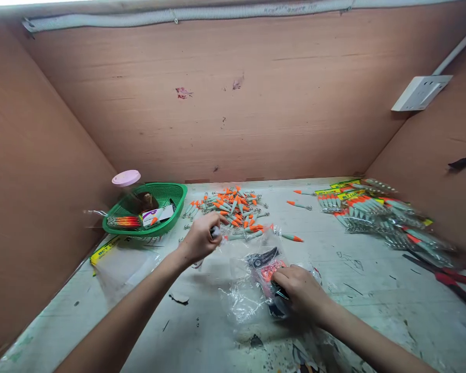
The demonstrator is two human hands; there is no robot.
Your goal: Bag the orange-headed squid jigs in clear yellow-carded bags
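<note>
Head view shows the left hand (197,240) curled around a small pale thing (215,232); the right hand (301,290) bends over a clear bag (241,304), its grip one cannot tell. Beyond both hands many lures (235,205) lie loose; rightward of them, several packs (363,207) seem already filled.

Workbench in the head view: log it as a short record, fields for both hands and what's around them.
Left hand: closed on a small object, partly hidden
Right hand: touching a clear bag with pink and black contents; exact grip unclear
Center: loose pile of orange-tipped lures
Left side: green basket; yellow-topped bag in front
Right side: packed lures with yellow labels; red-and-black-handled tool
</note>
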